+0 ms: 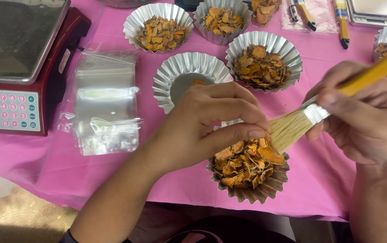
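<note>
My left hand (211, 121) hovers over a fluted foil cup (265, 191) full of dried orange slices, its thumb and fingers pinched together, likely on a small slice that I cannot make out. My right hand (364, 117) grips a yellow-handled paintbrush (319, 110). The pale bristles touch my left fingertips just above the cup. Behind my left hand stands a nearly bare foil cup (180, 74) with one orange piece in it.
Several more foil cups of orange slices (261, 63) stand at the back on the pink tablecloth (324, 180). A red weighing scale (18, 67) sits at the left, clear zip bags (106, 103) beside it. More brushes (342, 22) and a small scale lie far right.
</note>
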